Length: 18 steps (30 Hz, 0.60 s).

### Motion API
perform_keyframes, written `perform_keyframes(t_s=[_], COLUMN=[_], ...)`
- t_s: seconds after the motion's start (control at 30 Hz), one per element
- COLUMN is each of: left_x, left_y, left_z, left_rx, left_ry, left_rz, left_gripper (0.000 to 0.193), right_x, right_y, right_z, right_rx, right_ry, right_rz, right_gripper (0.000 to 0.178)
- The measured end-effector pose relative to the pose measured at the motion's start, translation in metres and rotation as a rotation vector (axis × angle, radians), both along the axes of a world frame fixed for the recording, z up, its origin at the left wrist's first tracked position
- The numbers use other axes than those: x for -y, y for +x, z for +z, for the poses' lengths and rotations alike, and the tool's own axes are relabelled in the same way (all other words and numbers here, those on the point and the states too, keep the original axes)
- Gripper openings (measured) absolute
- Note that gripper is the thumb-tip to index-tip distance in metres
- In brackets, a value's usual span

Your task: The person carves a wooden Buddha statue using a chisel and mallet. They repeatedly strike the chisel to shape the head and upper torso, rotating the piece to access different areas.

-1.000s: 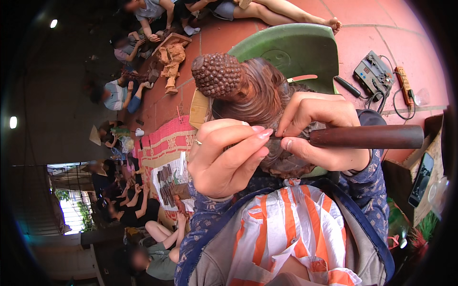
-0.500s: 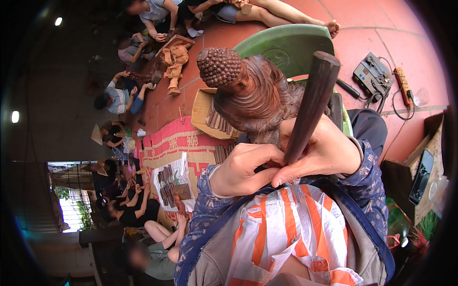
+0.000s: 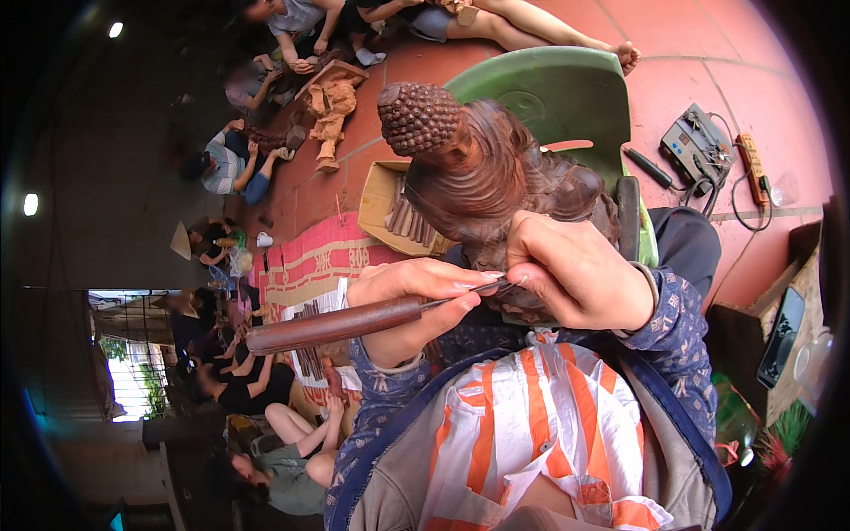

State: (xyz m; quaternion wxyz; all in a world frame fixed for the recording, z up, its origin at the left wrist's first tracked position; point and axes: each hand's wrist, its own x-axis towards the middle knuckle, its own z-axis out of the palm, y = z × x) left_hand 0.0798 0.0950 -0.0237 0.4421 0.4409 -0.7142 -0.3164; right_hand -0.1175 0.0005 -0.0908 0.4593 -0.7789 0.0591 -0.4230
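Note:
A carving chisel with a dark brown wooden handle (image 3: 336, 326) lies across my left hand (image 3: 412, 305), its thin metal shank pinched between the fingers. The handle sticks out to the left, past the wrist. My right hand (image 3: 575, 279) is closed at the blade's end, thumb and forefinger pressed together there; whether the fingers grip the tip or something small is hidden. Just beyond both hands a dark wooden statue (image 3: 496, 164) with a knobbed head and carved robe folds leans to the left. It rests against a green plastic chair (image 3: 602, 97).
A cardboard box (image 3: 376, 208) of chisels stands left of the statue. More tools lie on a white sheet (image 3: 350, 376) over a red mat (image 3: 310, 265). At right are an electric control box (image 3: 695, 146), a power strip (image 3: 751, 164) and a phone (image 3: 781, 332). Several people sit at left.
The chisel has swung from upright in my right hand to lying leftward across my left hand. My right hand has shifted to the blade's end. The left fingers have straightened along the shank.

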Motion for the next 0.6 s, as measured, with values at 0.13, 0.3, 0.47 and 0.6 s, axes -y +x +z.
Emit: perform_keyframes(t_s=[0.13, 0.3, 0.47, 0.6], left_x=[-0.005, 0.004, 0.009, 0.008], left_y=[0.007, 0.004, 0.005, 0.004], left_z=[0.009, 0.018, 0.013, 0.006], left_rx=[0.003, -0.057, 0.159, 0.166], left_ry=[-0.052, -0.370, -0.607, -0.582], left_rz=[0.042, 0.303, 0.355, 0.396], left_gripper=[0.015, 0.018, 0.023, 0.024], right_x=[0.010, 0.056, 0.072, 0.067], right_y=[0.011, 0.036, 0.091, 0.099], right_z=[0.010, 0.029, 0.050, 0.040], right_rx=[0.021, 0.199, 0.344, 0.284], right_ry=[-0.061, -0.235, -0.016, 0.088], right_rz=[-0.015, -0.374, -0.071, -0.059], right_gripper=[0.014, 0.066, 0.094, 0.059])
